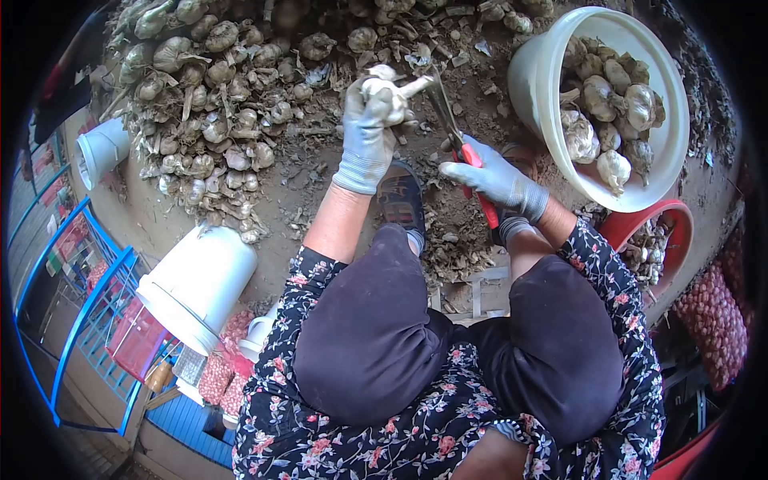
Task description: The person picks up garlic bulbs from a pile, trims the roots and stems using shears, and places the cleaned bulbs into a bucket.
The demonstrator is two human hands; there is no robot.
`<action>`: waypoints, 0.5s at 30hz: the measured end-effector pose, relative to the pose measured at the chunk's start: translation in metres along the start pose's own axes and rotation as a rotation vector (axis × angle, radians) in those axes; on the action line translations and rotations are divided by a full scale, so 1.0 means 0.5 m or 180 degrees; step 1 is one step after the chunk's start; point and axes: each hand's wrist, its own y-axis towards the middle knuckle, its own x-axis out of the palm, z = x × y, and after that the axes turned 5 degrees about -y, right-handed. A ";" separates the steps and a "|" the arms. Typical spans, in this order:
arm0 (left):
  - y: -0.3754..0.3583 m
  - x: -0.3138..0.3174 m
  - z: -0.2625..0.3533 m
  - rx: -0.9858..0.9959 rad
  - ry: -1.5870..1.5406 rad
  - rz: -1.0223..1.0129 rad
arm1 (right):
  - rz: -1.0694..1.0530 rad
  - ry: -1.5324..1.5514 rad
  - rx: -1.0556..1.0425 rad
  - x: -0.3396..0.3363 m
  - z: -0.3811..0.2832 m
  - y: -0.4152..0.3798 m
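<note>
My left hand, in a grey-white glove, is closed around a garlic bulb whose pale stem points right. Gloved as well, my right hand grips the red handles of a pair of shears. The dark blades reach up and left, their tips right at the end of the garlic stem. Below the hands are my knees and a sandal. Dirt and dry trimmings cover the ground between my feet.
A large heap of garlic spreads at the upper left. To the right stand a white bucket holding garlic bulbs and a red container with trimmed pieces. Another white bucket is at left, near a blue metal frame. Filled net sacks lie right.
</note>
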 end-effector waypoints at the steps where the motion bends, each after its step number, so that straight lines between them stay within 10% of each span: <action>1: 0.000 0.007 -0.003 -0.0033 0.0244 -0.0062 | -0.0019 0.0004 0.0008 -0.001 0.000 0.000; 8: 0.000 0.073 0.012 -0.0191 0.0638 -0.0576 | 0.0197 0.0390 0.0229 -0.017 0.017 -0.007; 11: 0.005 0.128 0.050 0.1358 0.2558 -0.1835 | -0.0024 0.0849 0.0280 -0.015 0.037 -0.013; 13: -0.013 0.206 0.110 0.0524 0.0971 -0.2380 | -0.0038 0.0963 0.0328 -0.013 0.038 -0.018; 15: 0.046 0.176 0.154 0.0651 0.1494 -0.1729 | -0.0039 0.1189 0.0331 -0.018 0.032 -0.012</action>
